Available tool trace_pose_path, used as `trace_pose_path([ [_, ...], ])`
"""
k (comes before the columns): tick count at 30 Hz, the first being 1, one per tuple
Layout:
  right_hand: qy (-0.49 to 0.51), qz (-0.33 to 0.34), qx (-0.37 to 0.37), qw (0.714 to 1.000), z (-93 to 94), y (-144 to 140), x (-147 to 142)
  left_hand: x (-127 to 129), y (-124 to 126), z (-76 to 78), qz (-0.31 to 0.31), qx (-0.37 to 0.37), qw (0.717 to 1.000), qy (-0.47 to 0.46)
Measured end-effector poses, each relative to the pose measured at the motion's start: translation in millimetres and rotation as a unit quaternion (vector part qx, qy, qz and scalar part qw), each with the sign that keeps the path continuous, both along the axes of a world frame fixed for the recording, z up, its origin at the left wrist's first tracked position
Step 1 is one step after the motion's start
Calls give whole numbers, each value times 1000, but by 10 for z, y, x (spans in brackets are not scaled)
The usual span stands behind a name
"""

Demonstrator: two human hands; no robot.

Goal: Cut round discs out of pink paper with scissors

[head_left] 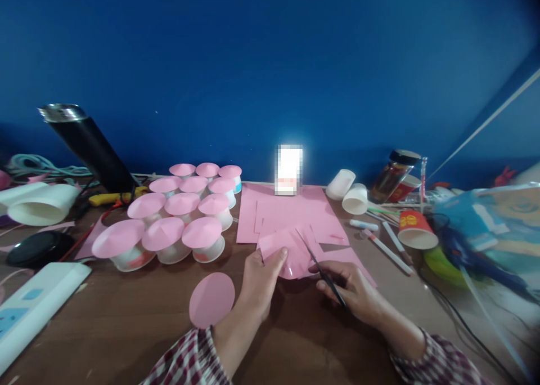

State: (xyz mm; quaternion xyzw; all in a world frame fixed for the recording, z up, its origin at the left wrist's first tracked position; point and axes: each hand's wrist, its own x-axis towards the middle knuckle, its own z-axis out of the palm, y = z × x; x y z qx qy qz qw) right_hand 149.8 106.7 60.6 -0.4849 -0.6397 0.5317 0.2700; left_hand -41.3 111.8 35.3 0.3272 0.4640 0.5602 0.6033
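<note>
The brown table is lying beneath both hands, with pink-topped cups sitting to the left of them. The left hand is pinching a pink paper piece in a closed grip, thumb on top. Just right of it, the right hand is gripping black scissors, blades touching that paper.

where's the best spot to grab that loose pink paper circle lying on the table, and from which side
Probably by its near edge, coming from the person's side. The pink paper circle lies flat on the wooden table, apart from the cups, so there is nothing to wrap around; a fingertip would likely need to slide under the rim or drag it toward the table edge. The left hand is nearest, though it holds pink paper.
</note>
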Motion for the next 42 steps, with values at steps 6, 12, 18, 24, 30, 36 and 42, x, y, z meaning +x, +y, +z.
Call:
trace_pose_path([
  [6, -17, -3, 7, 1000, -35, 3, 25, 6, -3, 15, 10, -5, 1000, -9],
  [12, -14, -5, -4, 1000, -55, 4, 24, 16, -11, 10, 13, 2, 1000, -14],
  [18, -16, -4, 5, 1000, -57, 0, 14, 8, 0, -9, 27, 5, 1000, 3],
  [24, -17, 4, -6, 1000, -19, -1, -2, -4, -9, 39, 16, -3, 1000, 19],
  [30, -13, 9, -2, 1000, 16, 7, -5, -14, -14, 53, -3, 0, 1000, 31],
  [36, -5, 9, -5, 1000, 30, -3, -22, -5, -10, 30, -6, 5, 1000, 17],
  [42, -14, 7, 2, 1000, 59, -5, -19, -2, -2, 1, -5, 7, 1000, 9],
])
